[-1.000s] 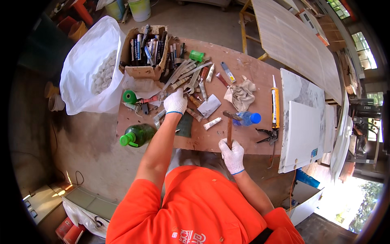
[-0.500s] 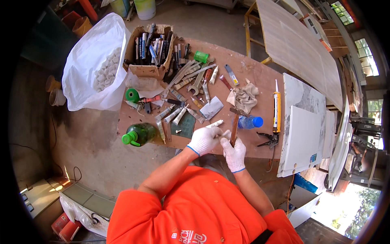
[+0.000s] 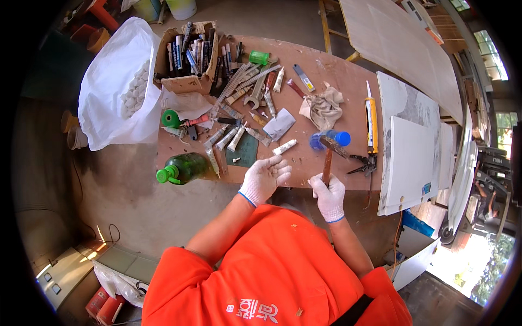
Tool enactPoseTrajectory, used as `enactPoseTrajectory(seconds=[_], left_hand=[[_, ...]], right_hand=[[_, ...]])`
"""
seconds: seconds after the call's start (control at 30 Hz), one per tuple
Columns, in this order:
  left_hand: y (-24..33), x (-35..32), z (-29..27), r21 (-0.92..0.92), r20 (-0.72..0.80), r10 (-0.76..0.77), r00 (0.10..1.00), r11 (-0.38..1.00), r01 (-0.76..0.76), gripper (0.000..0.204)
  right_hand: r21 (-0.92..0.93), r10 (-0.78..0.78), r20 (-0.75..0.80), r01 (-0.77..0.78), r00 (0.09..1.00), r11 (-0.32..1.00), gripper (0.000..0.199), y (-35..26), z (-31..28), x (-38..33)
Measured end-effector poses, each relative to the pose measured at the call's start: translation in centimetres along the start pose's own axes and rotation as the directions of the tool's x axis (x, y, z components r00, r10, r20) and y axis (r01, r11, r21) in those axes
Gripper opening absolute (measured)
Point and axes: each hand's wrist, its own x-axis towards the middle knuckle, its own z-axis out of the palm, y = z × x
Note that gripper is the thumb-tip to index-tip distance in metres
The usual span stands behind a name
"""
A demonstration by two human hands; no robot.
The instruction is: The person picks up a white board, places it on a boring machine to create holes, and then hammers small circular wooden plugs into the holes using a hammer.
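My right hand [image 3: 330, 199], in a white knit glove, is closed around the wooden handle of a hammer [image 3: 328, 165]. The hammer stands up from the fist, its dark head in front of a blue-capped plastic bottle [image 3: 322, 140]. My left hand [image 3: 263, 179], gloved too, is held palm up near the table's front edge with its fingers stretched out and nothing in it. Just beyond its fingertips lies a white tube [image 3: 285, 146]. Several more squeezed tubes [image 3: 236, 139] lie to the left, partly over a dark green sheet [image 3: 249, 150].
A green bottle [image 3: 185, 167] lies at the table's left edge. Behind it are a carton of markers [image 3: 187, 54] and a white sack of pale lumps [image 3: 103, 98]. A crumpled rag [image 3: 323, 108], a sealant cartridge [image 3: 372, 125] and leaning panels [image 3: 410, 157] are on the right.
My hands have moved apart, and the left one has opened out palm up. The hammer has shifted right with my right hand. The whole view has shifted slightly.
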Motion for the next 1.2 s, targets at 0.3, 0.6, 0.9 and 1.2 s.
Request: enactPoseTrajectory(seconds=[0.3,0.6,0.9,1.2], left_hand=[[-7.2,-0.3,6.9,0.218,0.208,-0.005,0.978,0.975,-0.041,0.044],[-29.5,1.1,9.0,0.624,0.085,-0.288,0.954,0.762,0.174,0.048],[-46.2,2.5,11.8,0.958,0.163,-0.761,0.628,0.273,0.083,0.034],[-53.4,8.4,13.6,0.966,-0.190,-0.676,0.712,0.000,0.258,0.034]], right_hand=[[0.292,-0.096,-0.117,0.126,0.989,0.948,0.010,-1.6,-6.6,-5.6],[-0.502,-0.335,-0.319,0.142,0.886,0.853,0.022,7.2,-20.4,-13.2],[-0.270,-0.160,-0.540,0.010,0.826,0.963,0.021,13.6,-33.9,-24.4],[0.115,0.108,-0.728,-0.034,0.677,0.993,0.028,16.6,-41.5,-23.9]])
